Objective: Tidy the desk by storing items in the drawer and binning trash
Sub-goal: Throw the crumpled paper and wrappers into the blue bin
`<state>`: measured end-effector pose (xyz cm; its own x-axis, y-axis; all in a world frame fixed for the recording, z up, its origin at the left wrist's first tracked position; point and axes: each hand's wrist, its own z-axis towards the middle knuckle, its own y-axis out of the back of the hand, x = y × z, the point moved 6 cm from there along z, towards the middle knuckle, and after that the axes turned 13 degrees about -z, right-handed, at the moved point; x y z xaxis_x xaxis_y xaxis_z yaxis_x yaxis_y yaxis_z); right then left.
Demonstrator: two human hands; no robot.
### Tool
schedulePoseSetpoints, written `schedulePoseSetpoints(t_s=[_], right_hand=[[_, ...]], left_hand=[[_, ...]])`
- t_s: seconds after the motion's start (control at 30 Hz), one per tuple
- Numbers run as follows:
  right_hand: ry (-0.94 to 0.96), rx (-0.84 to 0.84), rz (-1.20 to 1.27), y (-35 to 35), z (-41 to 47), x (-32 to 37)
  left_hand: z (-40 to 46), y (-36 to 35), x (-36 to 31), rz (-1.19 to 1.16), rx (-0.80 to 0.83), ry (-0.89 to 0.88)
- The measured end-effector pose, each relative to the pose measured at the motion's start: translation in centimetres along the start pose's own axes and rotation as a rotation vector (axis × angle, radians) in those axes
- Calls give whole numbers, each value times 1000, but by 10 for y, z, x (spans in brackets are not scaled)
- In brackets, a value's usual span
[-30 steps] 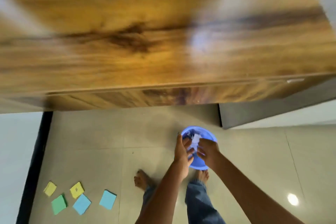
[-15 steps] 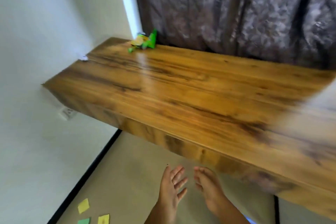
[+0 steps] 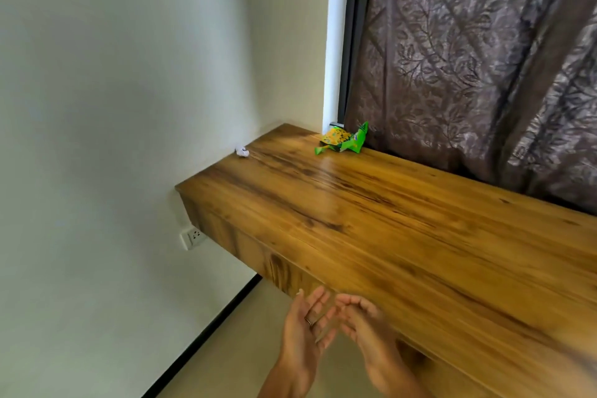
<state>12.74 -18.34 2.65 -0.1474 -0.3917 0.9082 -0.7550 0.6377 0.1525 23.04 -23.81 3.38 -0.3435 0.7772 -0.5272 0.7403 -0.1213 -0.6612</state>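
Two hands, left hand (image 3: 305,323) and right hand (image 3: 365,323), hover empty below the desk's (image 3: 403,236) near front edge, fingers loose and spread, gripping nothing. A second ago both worked over a blue bin on the floor; gaze has since lifted to the desktop. Judged: one drop done, more trash left. Far left edge: small white paper scrap (image 3: 241,151). Far back corner: green snack wrapper (image 3: 343,141), against the curtain (image 3: 468,58).
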Motion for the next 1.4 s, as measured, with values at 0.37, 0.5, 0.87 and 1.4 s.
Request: schedulePoseSetpoints(t_s=[0.37,0.5,0.87,1.4], right_hand=[[87,-46,7,-50,147,92],[114,-182,-62,-61,227,125],[259,-567,-984,-37,429,217],[722,-521,-918,-56,475,232]], left_hand=[[121,-18,-118,-69,10,-9],[178,-26,-176,-46,-27,15],[304,-35,-240,-64,-80,161],[334,-41,-237,-90,-61,235]])
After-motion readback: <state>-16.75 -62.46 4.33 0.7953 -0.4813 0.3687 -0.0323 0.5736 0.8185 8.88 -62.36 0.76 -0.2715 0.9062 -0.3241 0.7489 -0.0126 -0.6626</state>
